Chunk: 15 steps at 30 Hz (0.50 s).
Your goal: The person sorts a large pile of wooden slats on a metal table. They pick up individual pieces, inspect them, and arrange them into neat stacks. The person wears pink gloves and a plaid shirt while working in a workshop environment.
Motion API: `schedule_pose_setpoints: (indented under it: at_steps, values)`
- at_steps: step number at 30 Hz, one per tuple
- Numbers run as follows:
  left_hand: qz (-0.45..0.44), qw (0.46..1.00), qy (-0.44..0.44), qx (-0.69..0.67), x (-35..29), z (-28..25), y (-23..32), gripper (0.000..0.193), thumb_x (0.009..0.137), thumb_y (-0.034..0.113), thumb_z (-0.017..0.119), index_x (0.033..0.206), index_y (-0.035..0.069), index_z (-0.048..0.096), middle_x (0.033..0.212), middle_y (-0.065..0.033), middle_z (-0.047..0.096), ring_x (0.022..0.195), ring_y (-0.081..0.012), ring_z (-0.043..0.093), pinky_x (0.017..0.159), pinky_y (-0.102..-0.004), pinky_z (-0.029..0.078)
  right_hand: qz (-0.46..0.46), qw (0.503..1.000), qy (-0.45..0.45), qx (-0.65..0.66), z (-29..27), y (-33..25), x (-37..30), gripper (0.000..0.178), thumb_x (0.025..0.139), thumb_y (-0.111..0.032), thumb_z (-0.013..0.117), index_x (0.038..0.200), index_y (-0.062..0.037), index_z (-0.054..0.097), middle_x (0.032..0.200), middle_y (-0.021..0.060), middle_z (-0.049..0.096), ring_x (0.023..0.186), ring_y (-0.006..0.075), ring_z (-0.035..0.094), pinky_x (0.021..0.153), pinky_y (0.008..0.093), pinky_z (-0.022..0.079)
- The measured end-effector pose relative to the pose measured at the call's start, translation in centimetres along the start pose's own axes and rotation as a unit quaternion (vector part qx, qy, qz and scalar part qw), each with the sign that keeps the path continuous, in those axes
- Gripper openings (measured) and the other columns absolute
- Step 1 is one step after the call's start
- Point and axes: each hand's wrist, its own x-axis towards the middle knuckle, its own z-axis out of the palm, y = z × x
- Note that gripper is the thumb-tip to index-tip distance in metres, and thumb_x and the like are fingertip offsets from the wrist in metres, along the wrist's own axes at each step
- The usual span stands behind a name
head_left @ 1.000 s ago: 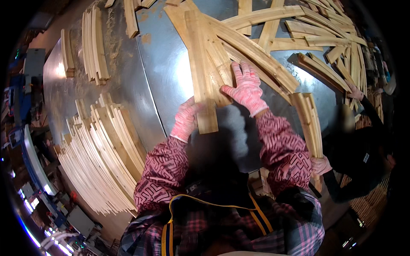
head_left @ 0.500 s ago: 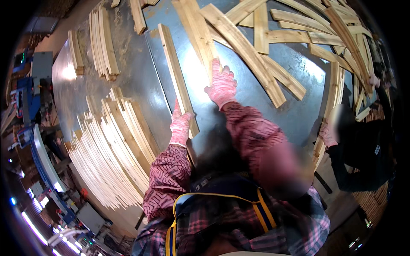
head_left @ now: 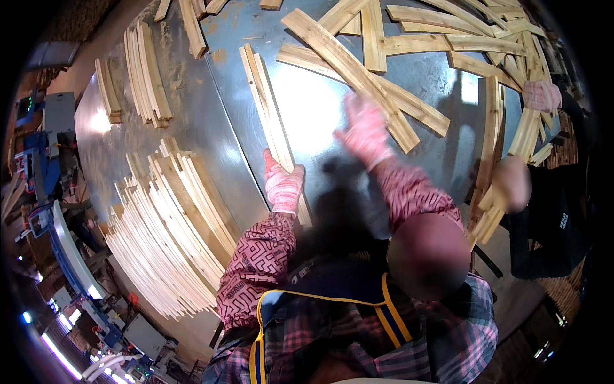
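Note:
My left hand [head_left: 283, 184], in a pink knitted glove, is closed around the near end of a pair of narrow wooden boards [head_left: 272, 112]. These boards lie side by side on the metal table [head_left: 236, 83], pointing away from me. My right hand [head_left: 366, 131], gloved alike and a little blurred, is over the table with its fingers apart and nothing in it. Just beyond its fingertips, a long wooden plank [head_left: 352, 80] lies slantwise across another plank [head_left: 416, 109].
A large row of thin boards [head_left: 169, 230] lies at my left, with smaller stacks [head_left: 147, 73] farther off. Loose planks [head_left: 454, 45] pile up at the far right. A co-worker's gloved hand [head_left: 542, 96] rests on boards at the right edge.
The board under my right hand now lies against the one in my left hand. My right hand has let go and moved right. The co-worker's hand has reached farther up the pile.

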Motion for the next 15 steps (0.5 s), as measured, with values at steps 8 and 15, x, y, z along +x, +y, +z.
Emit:
schedule_pose_setpoints:
  at_steps: [8, 15]
  values:
    - [0.135, 0.987, -0.061, -0.059, -0.1, -0.3, 0.2, 0.134, 0.067, 0.046, 0.090, 0.162, 0.006, 0.003, 0.157, -0.0282, 0.030, 0.144, -0.0405, 0.036, 0.117, -0.0414, 0.036, 0.028, 0.961, -0.172, 0.217, 4.3, -1.7, -2.4, 0.077, 0.094, -0.051, 0.057, 0.156, -0.0097, 0.036, 0.122, 0.0267, 0.062, 0.112, 0.0387, 0.062, 0.095, 0.0479, 0.051]
    - [0.059, 0.997, 0.021, -0.049, -2.4, -0.8, -0.5, 0.110, 0.076, 0.018, 0.078, 0.164, 0.017, 0.012, 0.160, -0.0193, 0.032, 0.147, -0.0367, 0.034, 0.120, -0.0372, 0.031, 0.084, 0.989, -0.029, -0.120, 1.5, 9.4, 5.1, 0.065, 0.081, -0.023, 0.064, 0.142, -0.0034, 0.051, 0.131, 0.0202, 0.060, 0.122, 0.0362, 0.057, 0.106, 0.0503, 0.041]
